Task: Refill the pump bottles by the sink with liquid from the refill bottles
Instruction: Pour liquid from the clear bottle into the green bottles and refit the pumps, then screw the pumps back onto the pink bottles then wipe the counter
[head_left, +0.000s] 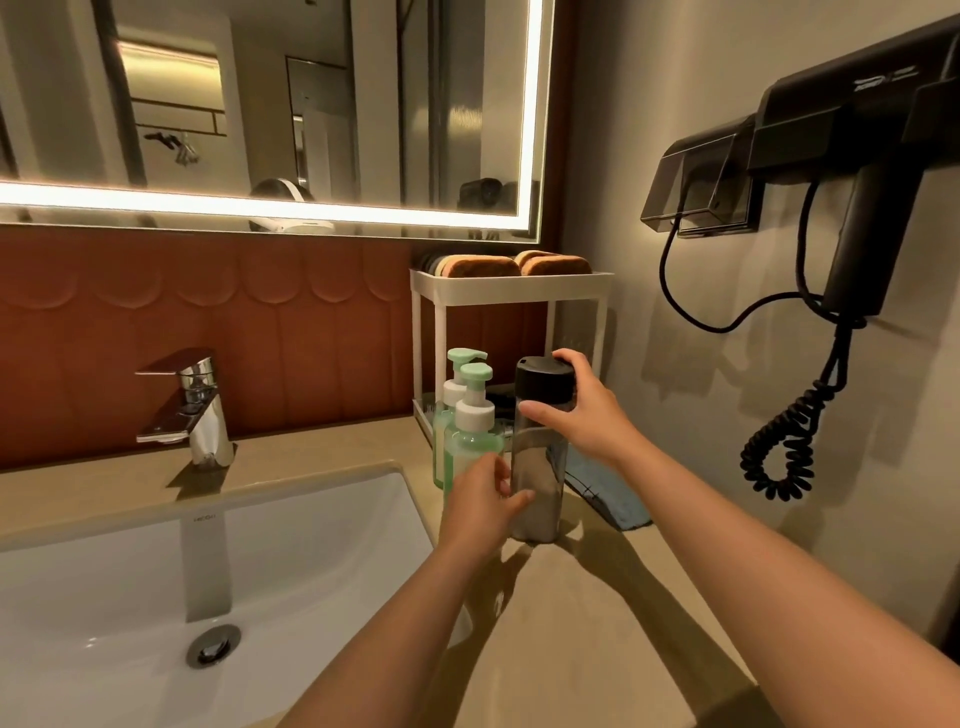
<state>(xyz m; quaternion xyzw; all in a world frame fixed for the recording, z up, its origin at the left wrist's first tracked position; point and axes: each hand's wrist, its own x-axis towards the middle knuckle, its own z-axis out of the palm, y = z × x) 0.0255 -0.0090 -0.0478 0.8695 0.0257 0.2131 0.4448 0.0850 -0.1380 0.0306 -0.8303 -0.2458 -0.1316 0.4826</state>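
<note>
While the left hand (479, 508) grips the refill bottle (537, 462) low, the right hand (581, 415) pinches its cap (541, 383)

The beige stone surface (597, 623) carries two green pump bottles (470, 441), a clear black-capped bottle (537, 467), a folded blue cloth (608, 493) and a white plastic rack (509, 283).

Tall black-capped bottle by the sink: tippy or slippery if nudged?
Likely tippy: the refill bottle is tall and narrow on a small base. Probably rigid and smooth-walled, so slippery if wet. That may be why the right hand grips the black cap and the left hand holds the lower body.
</note>
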